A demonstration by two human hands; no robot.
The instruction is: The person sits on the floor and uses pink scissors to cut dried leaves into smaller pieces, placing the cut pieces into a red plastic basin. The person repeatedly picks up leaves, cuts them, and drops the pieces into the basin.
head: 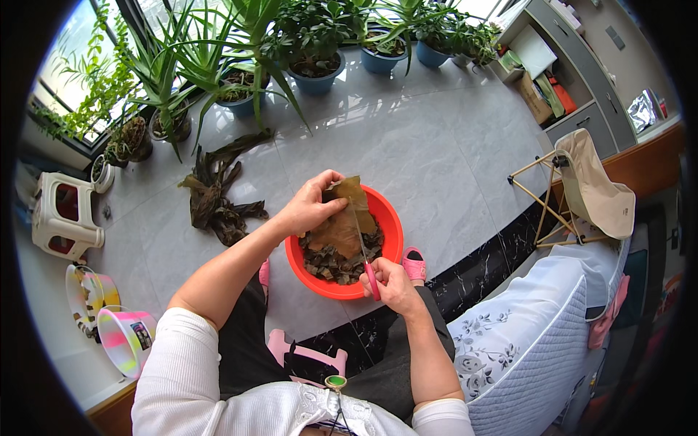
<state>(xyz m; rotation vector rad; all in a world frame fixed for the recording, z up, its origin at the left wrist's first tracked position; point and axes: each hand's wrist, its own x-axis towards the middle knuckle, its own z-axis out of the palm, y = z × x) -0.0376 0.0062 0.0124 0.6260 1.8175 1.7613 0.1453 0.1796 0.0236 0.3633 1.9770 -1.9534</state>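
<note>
My left hand grips a brown-green dried leaf sheet by its upper left edge. The sheet hangs over a red plastic basin on the floor. In my right hand is a pair of scissors with pink handles. Their blades point up and away from me and lie along the sheet. Small cut brown-grey pieces lie in the basin. A heap of long, dark, dried leafy strips rests on the grey tiles to the left of the basin.
Potted aloe plants and a jade plant line the window side. At the left are a white plastic stool and colourful buckets. A beige folding chair and a quilted bed cover are at the right.
</note>
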